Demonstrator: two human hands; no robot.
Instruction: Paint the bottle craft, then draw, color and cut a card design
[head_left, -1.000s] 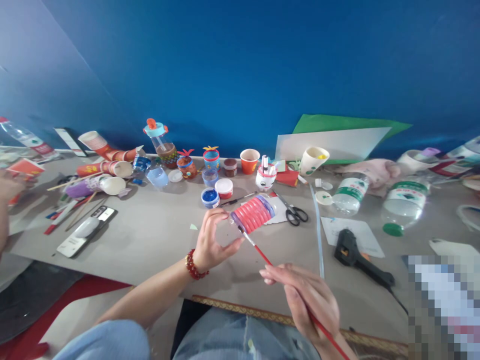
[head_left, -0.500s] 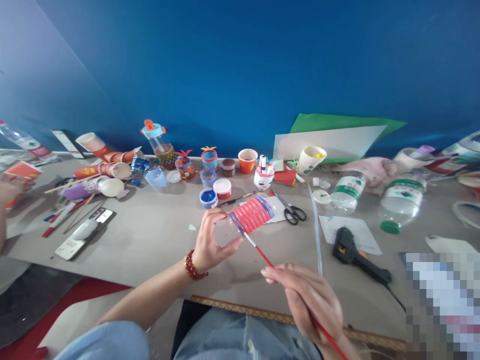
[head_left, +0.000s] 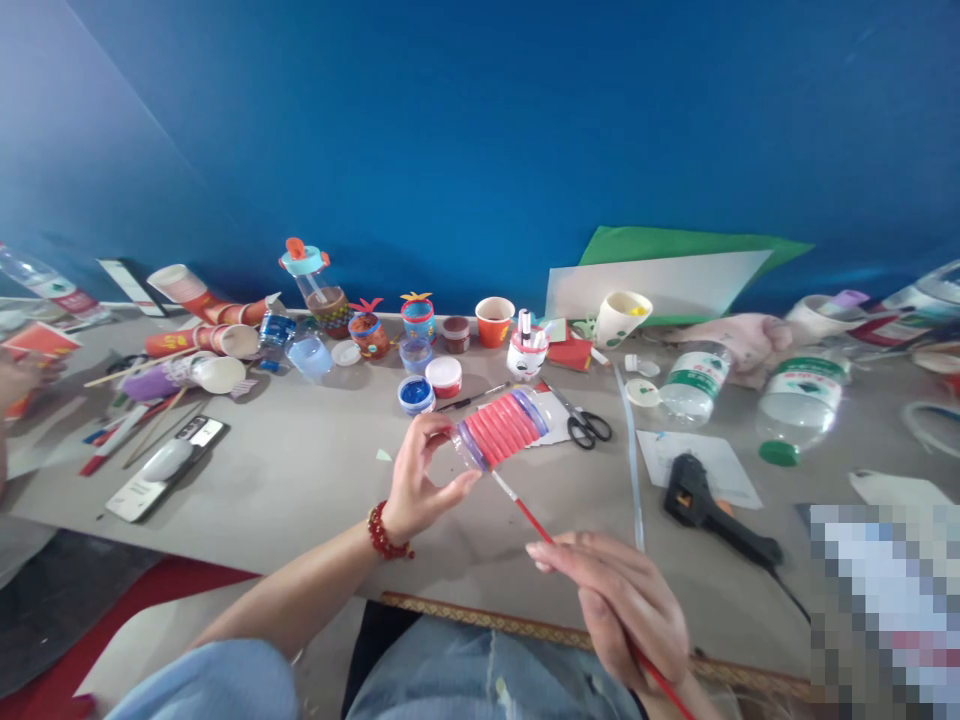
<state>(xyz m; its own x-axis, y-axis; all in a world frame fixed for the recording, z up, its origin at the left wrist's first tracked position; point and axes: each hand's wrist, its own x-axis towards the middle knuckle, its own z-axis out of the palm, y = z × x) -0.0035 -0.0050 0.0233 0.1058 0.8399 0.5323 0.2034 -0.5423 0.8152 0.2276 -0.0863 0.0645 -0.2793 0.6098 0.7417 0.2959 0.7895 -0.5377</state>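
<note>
My left hand [head_left: 424, 470], with a red bead bracelet at the wrist, grips the near end of a ridged clear plastic bottle piece [head_left: 504, 430]. Its middle ridges are painted pinkish red, with a purple band at each end. Between the fingers of my right hand [head_left: 619, 605] is a paintbrush [head_left: 534, 520] with a red handle. The pale brush tip lies at the lower edge of the piece, by the near purple band; whether it touches I cannot tell. Behind the piece are an open pot of blue paint [head_left: 415, 395] and a white-lidded jar [head_left: 444, 376].
Black-handled scissors [head_left: 587, 428] lie beyond the piece. To the right are a black glue gun [head_left: 712, 515] and clear bottles [head_left: 802, 405]. A phone [head_left: 169, 470] and paper cups [head_left: 202, 342] are at left. Another person's hand [head_left: 26, 375] holds a red cup at the far left.
The brush tip has shifted slightly down and right along the near purple band. My right hand has moved a little the same way. The left hand still grips the bottle piece.
</note>
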